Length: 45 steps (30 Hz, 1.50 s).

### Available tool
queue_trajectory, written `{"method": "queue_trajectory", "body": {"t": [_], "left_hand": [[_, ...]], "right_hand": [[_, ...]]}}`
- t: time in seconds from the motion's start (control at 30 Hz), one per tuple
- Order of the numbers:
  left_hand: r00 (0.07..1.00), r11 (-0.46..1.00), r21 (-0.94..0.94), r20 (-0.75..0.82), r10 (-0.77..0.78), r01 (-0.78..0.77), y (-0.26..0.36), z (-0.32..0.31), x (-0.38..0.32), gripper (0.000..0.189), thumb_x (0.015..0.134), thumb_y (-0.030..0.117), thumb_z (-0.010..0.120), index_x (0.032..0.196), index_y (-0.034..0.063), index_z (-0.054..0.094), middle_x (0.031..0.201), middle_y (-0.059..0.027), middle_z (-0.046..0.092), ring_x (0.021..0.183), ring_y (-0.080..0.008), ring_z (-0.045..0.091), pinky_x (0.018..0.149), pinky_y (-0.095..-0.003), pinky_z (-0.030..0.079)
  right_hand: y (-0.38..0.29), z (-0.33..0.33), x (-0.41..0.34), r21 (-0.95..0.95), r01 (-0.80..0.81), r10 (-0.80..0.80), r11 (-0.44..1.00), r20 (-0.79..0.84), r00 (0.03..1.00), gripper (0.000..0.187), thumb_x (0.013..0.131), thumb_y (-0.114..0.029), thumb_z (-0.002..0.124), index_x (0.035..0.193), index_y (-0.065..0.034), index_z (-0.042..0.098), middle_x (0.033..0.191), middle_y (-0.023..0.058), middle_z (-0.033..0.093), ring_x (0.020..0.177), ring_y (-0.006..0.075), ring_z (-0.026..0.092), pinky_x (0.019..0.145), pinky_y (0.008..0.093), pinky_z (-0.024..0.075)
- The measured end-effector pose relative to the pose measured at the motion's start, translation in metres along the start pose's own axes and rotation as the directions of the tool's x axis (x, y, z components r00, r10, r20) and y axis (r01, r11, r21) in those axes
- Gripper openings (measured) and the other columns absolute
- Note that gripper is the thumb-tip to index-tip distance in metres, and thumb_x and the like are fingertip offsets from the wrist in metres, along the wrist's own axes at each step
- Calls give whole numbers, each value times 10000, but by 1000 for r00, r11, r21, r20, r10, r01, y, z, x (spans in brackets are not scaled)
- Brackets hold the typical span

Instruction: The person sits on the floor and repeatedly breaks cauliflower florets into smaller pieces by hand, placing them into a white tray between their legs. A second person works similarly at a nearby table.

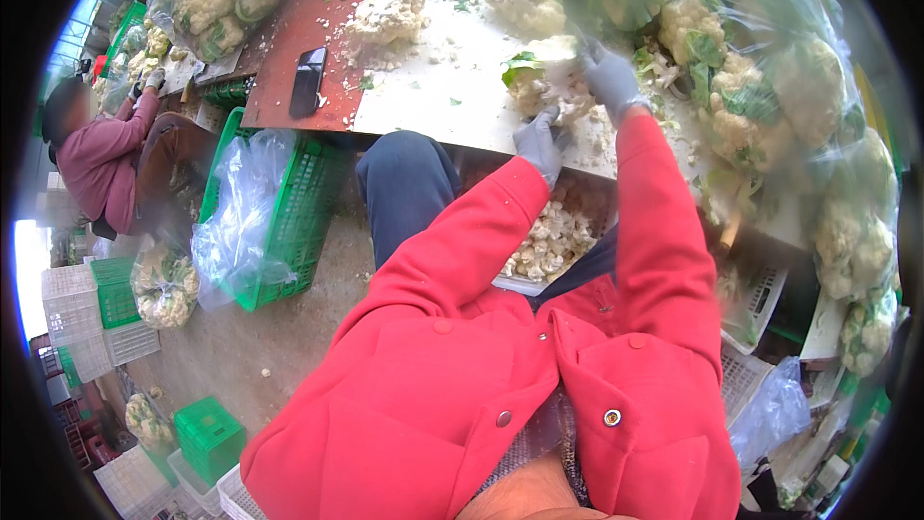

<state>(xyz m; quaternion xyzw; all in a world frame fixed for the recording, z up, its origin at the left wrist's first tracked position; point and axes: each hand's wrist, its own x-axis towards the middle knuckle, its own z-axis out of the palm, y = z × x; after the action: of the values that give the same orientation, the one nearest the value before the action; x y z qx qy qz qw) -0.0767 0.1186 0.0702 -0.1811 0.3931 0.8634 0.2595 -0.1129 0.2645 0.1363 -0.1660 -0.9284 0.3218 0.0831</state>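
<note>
A partly cut cauliflower head (538, 90) with a green leaf on its left side is between my gloved hands, over the front of the white cutting board (426, 105). My left hand (538, 144) curls its fingers at the head's lower edge. Higher up and to the right, my right hand (612, 79) touches the head's right side; blur hides whether it also holds a tool. Below the board edge, a white crate (521, 284) of cauliflower florets (552, 242) sits between my knees. More cauliflower heads (525, 6) lie just beyond the hands.
A phone (308, 83) lies on the red tabletop (271, 105). Bagged cauliflowers (808, 87) crowd the right side, near a wooden handle (730, 231). A green crate (307, 209) with plastic bags (245, 206) stands left of my knee. Another person (108, 152) sits working at far left.
</note>
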Motion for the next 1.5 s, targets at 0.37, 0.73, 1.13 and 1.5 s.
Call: {"method": "queue_trajectory", "body": {"t": [0.37, 0.73, 1.13, 1.5], "left_hand": [[749, 387, 769, 174, 639, -509, 21, 5, 27, 637, 760, 132, 783, 1258, -46, 429, 1113, -135, 537, 959, -215, 566, 837, -290, 478], [882, 794, 413, 349, 315, -447, 25, 18, 48, 502, 785, 84, 745, 1195, -49, 489, 1053, -99, 618, 896, -137, 606, 771, -259, 509], [863, 732, 462, 331, 382, -501, 17, 18, 57, 685, 794, 278, 754, 1248, -87, 393, 1119, -183, 570, 993, -227, 567, 872, -305, 469], [877, 737, 478, 299, 376, -478, 25, 28, 50, 723, 796, 320, 759, 1245, -100, 379, 1122, -186, 576, 998, -225, 578, 871, -307, 475]], "right_hand": [[28, 28, -81, 462, -269, 358, 845, -115, 927, 474, 904, -292, 543, 1286, -22, 469, 1012, 206, 651, 758, 316, 665, 681, 385, 522], [0, -5, -110, -198, -47, 30, 979, -90, 995, 207, 932, -235, 467, 999, -55, 545, 841, 237, 653, 791, 427, 631, 697, 509, 488], [-3, -13, -81, -392, -29, 64, 920, 76, 995, 249, 930, -257, 452, 1001, -52, 576, 877, 227, 664, 857, 397, 645, 760, 488, 497], [-3, -16, -64, -408, 47, 25, 912, 169, 985, 271, 913, -267, 468, 1004, -46, 597, 923, 227, 663, 894, 389, 642, 792, 477, 498]]}}
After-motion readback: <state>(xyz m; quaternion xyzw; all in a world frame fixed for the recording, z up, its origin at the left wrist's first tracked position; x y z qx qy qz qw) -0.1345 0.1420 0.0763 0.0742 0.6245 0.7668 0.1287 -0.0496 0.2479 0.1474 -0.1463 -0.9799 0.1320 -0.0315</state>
